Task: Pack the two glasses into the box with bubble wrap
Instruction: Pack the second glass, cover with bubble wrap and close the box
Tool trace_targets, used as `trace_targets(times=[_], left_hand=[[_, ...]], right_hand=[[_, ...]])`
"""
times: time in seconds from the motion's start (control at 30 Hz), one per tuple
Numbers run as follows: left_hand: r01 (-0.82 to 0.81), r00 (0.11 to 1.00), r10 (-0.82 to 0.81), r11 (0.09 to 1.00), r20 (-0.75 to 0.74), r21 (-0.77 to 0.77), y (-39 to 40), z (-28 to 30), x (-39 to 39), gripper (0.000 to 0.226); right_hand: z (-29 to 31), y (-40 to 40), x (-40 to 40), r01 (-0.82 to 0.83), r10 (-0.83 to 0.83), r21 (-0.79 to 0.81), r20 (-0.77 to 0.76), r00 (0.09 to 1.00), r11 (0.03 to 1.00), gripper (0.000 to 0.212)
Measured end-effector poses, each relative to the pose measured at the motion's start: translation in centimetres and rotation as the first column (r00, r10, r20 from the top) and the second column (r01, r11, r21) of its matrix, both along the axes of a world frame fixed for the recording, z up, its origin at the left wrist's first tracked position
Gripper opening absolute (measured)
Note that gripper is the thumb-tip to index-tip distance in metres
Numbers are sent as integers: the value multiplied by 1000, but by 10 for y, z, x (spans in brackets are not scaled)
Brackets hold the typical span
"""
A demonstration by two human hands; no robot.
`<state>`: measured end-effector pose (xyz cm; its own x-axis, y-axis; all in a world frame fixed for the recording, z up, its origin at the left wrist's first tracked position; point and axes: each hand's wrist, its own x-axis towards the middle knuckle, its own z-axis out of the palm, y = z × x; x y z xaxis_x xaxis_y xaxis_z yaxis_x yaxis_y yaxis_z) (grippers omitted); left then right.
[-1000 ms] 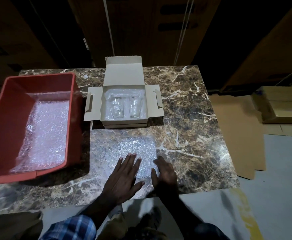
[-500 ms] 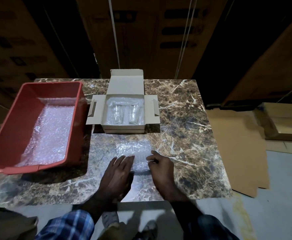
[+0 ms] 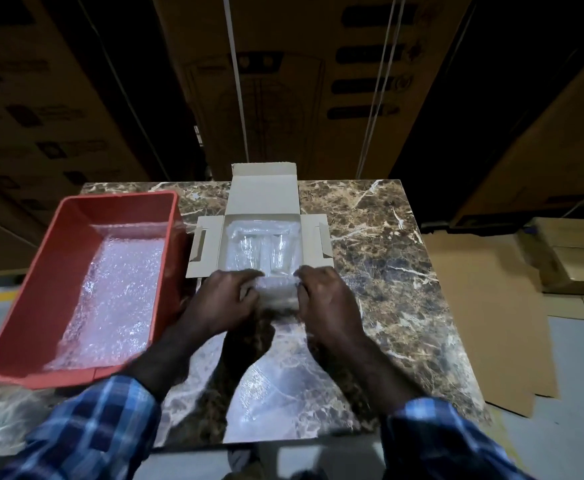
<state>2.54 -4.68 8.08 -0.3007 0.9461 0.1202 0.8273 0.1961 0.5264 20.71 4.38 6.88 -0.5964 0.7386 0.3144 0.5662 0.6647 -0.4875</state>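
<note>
The folded bubble wrap pad (image 3: 278, 292) is gripped at its 2 ends: left hand (image 3: 224, 299) curled on the left end, right hand (image 3: 327, 299) on the right. Its long axis runs left-right, parallel to the near wall of the cardboard box (image 3: 263, 195), just beyond the fingers. The 2 glasses (image 3: 266, 249) lie inside. 0.5 s ago the sheet lay flat on the marble table (image 3: 387, 258) under both hands; it is now bunched and raised at the box's near edge.

Your view was dim, glare shone off the worktop (image 3: 370, 237), your hands (image 3: 228, 299) blurred, and the edges bowed.
</note>
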Motion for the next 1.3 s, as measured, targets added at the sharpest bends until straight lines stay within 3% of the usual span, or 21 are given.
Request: trace_targets(times=[0.27, 0.47, 0.57, 0.7, 0.87, 0.97, 1.1, 1.23, 1.3], left_hand=[[15, 991, 27, 950, -132, 311, 64, 57, -60, 35], [132, 971, -33, 900, -236, 415, 81, 47, -87, 34], [188, 949, -79, 919, -304, 348, 81, 26, -99, 37], [321, 890, -214, 921, -403, 219, 69, -12, -102, 42], [418, 780, -437, 897, -448, -145, 54, -53, -94, 41], [356, 815, -429, 901, -389, -247, 51, -59, -90, 43], [323, 897, -358, 931, -260, -168, 57, -59, -91, 54], [297, 905, -298, 954, -305, -51, 71, -67, -96, 30], [295, 898, -330, 942, -290, -158, 79, -75, -98, 64]], right_hand=[[60, 65, -67, 74, -71, 226, -21, 997, 971, 24], [59, 71, -84, 114, -77, 360, -116, 990, 926, 34], [37, 66, -81, 81, -56, 397, -74, 996, 914, 42], [-15, 58, -75, -23, 6, 256, 69, 998, 966, 49], [-43, 54, -73, -60, 58, 7, 175, 983, 998, 32], [-44, 58, -76, -106, 127, -94, 258, 958, 990, 26], [-39, 66, -82, -93, 141, -158, 325, 935, 983, 31], [-45, 72, -91, -115, 109, 4, 276, 955, 993, 33], [-50, 76, -97, -140, 145, -41, 360, 922, 989, 50]])
